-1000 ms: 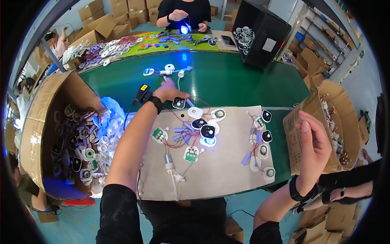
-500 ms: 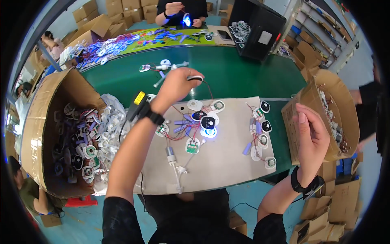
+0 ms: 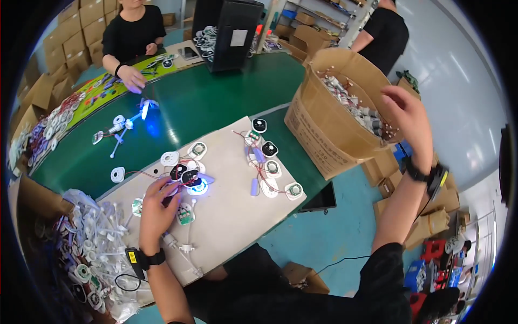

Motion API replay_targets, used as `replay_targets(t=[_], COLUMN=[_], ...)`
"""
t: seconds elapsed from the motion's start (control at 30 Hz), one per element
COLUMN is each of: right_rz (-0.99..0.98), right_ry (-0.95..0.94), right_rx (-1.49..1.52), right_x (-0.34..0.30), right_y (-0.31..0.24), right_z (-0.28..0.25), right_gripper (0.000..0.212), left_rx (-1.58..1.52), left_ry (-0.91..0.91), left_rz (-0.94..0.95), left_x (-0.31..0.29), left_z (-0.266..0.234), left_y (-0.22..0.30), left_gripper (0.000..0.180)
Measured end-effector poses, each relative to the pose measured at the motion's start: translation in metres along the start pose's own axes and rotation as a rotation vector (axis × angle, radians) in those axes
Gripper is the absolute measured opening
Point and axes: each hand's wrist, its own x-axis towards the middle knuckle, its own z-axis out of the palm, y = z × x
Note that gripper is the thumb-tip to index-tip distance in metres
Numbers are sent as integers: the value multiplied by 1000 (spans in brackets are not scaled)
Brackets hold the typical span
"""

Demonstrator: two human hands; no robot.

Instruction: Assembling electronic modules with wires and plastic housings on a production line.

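Observation:
My left hand [image 3: 156,213] is at the left side of a cluster of small wired units on the beige board [image 3: 226,216]. Its thumb and fingers close in on purple cylinders and thin wires there; what lies between the fingertips is hidden. Beside them are black-faced covers [image 3: 190,177], a blue-lit white disc [image 3: 198,187] and a white housing with a green circuit board [image 3: 185,214]. My right hand [image 3: 410,119] is raised over the rim of a carton [image 3: 324,135] holding small motors with red wires [image 3: 353,105]. Its fingers are loosely bent and apart, with nothing seen in them.
More wired units [image 3: 272,168] lie on the board's right side. White plastic tubes [image 3: 102,227] pile up at the left. Across the green table [image 3: 216,97], a co-worker's hand [image 3: 131,78] is above a blue-lit unit [image 3: 145,110]. A black bin [image 3: 234,38] stands farther back.
The view has turned right. My left hand has let go of the white-and-black unit and come back to the cluster. My right hand has moved over the carton. The co-worker's hand has reached forward.

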Motion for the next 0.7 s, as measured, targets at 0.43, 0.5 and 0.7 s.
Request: replay_targets(t=[0.43, 0.5, 0.7], right_rz=[56, 15, 142], right_ry=[-500, -657, -554], right_rx=[-391, -601, -849], right_x=[90, 102, 95], right_y=[56, 82, 64], right_z=[20, 26, 33], right_gripper=[49, 49, 41], left_rx=[-56, -51, 3], left_ry=[87, 72, 73], left_rz=[-80, -95, -86], left_x=[-1, 2, 2], left_z=[12, 10, 12], left_y=[-4, 7, 8], left_gripper=[53, 56, 65])
